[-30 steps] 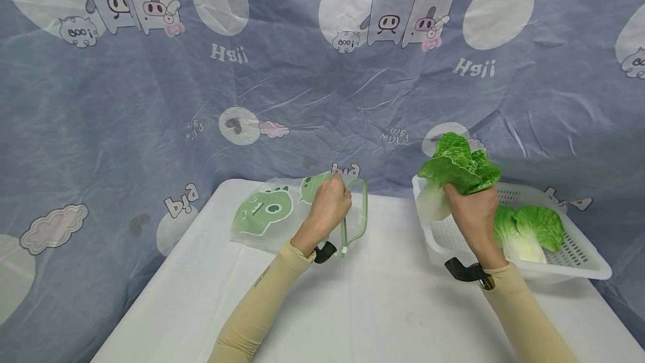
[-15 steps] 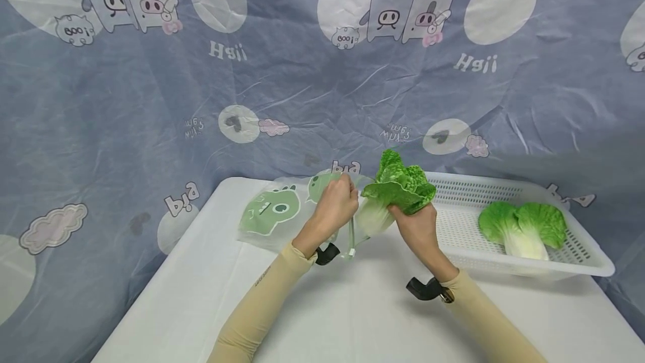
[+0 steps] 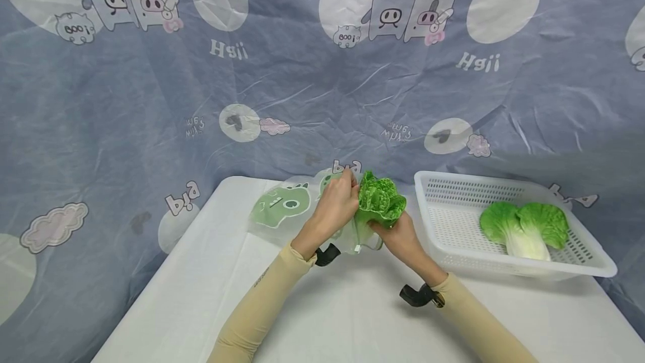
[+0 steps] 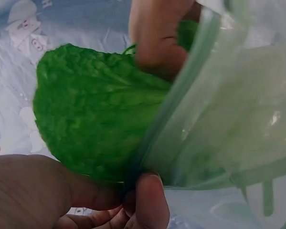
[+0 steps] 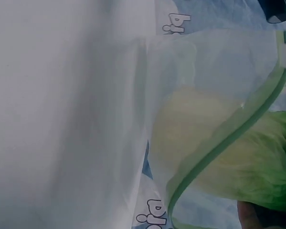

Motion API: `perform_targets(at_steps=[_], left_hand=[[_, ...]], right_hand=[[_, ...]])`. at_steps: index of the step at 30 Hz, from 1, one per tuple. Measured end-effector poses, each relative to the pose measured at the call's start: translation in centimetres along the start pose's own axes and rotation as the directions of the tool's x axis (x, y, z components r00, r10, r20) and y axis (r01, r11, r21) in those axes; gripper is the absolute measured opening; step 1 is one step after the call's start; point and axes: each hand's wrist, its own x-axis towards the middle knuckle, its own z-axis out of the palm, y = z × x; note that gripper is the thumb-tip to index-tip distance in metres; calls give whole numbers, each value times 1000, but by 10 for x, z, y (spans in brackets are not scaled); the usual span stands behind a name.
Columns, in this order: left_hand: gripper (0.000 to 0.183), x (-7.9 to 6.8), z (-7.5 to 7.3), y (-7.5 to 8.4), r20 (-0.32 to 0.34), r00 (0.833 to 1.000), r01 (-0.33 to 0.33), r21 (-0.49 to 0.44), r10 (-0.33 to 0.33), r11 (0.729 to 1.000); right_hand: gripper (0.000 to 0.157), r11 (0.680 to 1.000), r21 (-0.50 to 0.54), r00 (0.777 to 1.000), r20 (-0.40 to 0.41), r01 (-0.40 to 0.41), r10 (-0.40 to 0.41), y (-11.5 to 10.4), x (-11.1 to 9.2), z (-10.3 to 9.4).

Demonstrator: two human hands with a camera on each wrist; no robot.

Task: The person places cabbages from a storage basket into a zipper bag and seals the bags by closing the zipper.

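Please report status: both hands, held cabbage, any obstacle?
Left hand pinching bag rim. Right hand gripping cabbage. Cabbage partly inside bag. No obstacle seen.

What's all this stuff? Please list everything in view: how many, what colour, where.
Flat table: one, white, across the foreground.
Wrinkled cartoon-print curtain: one, blue-grey, behind the table.
Perforated plastic basket: one, white, on the table's right.
Spread leafy cabbage: seemingly one, green and white, inside the basket.
Printed plastic zip bag: one, translucent and green, left of the basket.
Small zip slider: one, white, at the bag's mouth.
Ruffled leafy cabbage: one, green and pale, base inside the bag, leaves outside.
Long fabric sleeves: two, beige, on both forearms.
Curved wrist devices: two, black, one at each wrist.
Left grip, bare hand: one, pinching the bag's rim.
Right grip, bare hand: one, holding the ruffled cabbage.
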Motion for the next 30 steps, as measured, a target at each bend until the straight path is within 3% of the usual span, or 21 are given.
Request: perform_targets(at_steps=[8,10,13,17,24,27,30], left_hand=[[7,-4,1,3,38,999,-5,-21,6,1000],[6,-5,2,4,38,999,-23,-7,24,1000],[6,-6,3,5,38,997,-63,11,63,998],[8,-7,4,5,49,994,-103,18,102,995],[9,-4,-1,6,46,995,-86,39,84,996],[8,-3,-3,5,30,997,-72,39,70,997],[8,-3,-5,5,18,998,-62,20,61,998]], right_hand=[[75,1000,23,981,192,-13,8,13,-3,6],[78,1000,13,975,221,-24,21,8,-4,7],[77,999,-45,974,222,-26,35,8,-4,9],[69,978,-205,982,169,-44,80,10,-1,12],[59,918,-389,978,154,-73,143,-9,-1,0],[51,904,-426,963,222,-48,156,-17,1,-13],[37,918,-390,920,330,-71,211,-25,3,-29]])
